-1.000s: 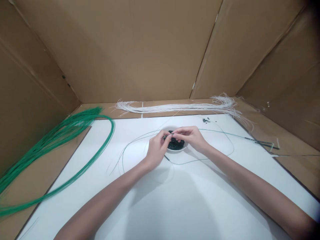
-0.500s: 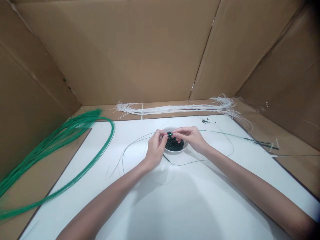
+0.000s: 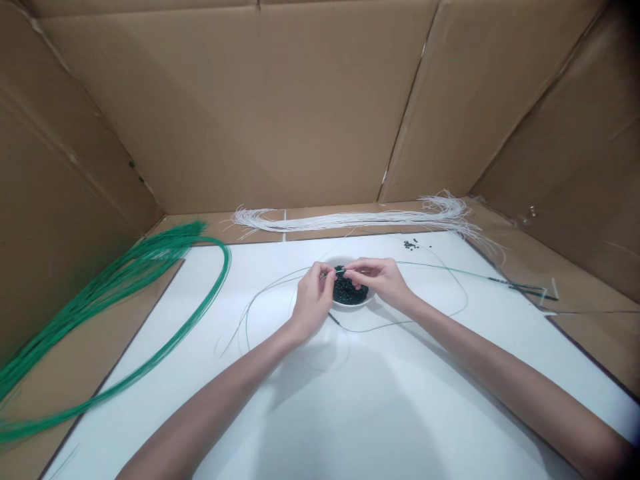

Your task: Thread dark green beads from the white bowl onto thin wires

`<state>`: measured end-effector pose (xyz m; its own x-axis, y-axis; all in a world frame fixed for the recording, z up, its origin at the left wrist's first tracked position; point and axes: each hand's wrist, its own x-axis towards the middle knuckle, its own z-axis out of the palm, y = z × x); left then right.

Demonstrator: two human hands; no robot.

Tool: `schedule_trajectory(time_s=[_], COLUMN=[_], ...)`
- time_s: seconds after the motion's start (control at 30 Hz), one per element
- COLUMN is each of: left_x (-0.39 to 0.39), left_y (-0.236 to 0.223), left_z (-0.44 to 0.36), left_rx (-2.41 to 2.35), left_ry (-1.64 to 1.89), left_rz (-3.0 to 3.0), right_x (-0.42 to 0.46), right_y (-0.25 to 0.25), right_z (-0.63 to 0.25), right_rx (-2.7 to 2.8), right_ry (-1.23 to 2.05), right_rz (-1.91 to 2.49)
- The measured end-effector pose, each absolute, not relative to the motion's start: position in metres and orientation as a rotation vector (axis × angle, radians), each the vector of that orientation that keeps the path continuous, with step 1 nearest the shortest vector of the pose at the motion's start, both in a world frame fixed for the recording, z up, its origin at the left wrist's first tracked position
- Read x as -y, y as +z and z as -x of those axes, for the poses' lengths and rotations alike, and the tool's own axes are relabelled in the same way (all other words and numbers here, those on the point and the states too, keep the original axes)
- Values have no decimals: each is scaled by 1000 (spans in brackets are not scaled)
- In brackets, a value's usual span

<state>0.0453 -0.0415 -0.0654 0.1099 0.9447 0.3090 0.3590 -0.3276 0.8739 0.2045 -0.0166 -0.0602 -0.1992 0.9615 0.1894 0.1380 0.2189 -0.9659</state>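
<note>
The left hand (image 3: 314, 300) and right hand (image 3: 377, 280) pinch a thin green wire (image 3: 430, 265) above a small white bowl (image 3: 353, 304) of dark green beads (image 3: 347, 291) on a white sheet (image 3: 320, 400). A bundle of white wires (image 3: 350, 218) lies beyond the sheet's far edge, and a loose hank of green wires (image 3: 120, 280) lies off its left edge.

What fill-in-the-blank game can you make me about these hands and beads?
The small dark beads sit in a ____ bowl. The left hand and right hand hold a thin green ____ over the beads. The big green bundle lies on the ____ side of the picture. The walls are made of ____.

Answers: white; wire; left; cardboard.
</note>
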Motion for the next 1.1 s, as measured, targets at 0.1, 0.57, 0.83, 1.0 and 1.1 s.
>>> schedule_trajectory(time_s=[0.1,0.57,0.83,1.0,1.1], left_x=[41,41,39,37,38], left_y=[-65,-66,-65,-65,-64], left_z=[-45,-45,-43,-43,-43], left_rx=[-1276,-1292,-1250,-1262,-1257], left_ry=[1198,1171,1177,1196,1195], left_rz=[-1788,-1824,-1900,-1851,-1807], right_x=[16,15,18,16,15], right_y=[-62,-63,-57,-56,-56], right_z=[-205,-205,-203,-204,-205], right_rx=[1552,1545,1535,1526,1517], right_ry=[1108,1160,1189,1228,1239], right_rz=[1086,1049,1042,1007,994])
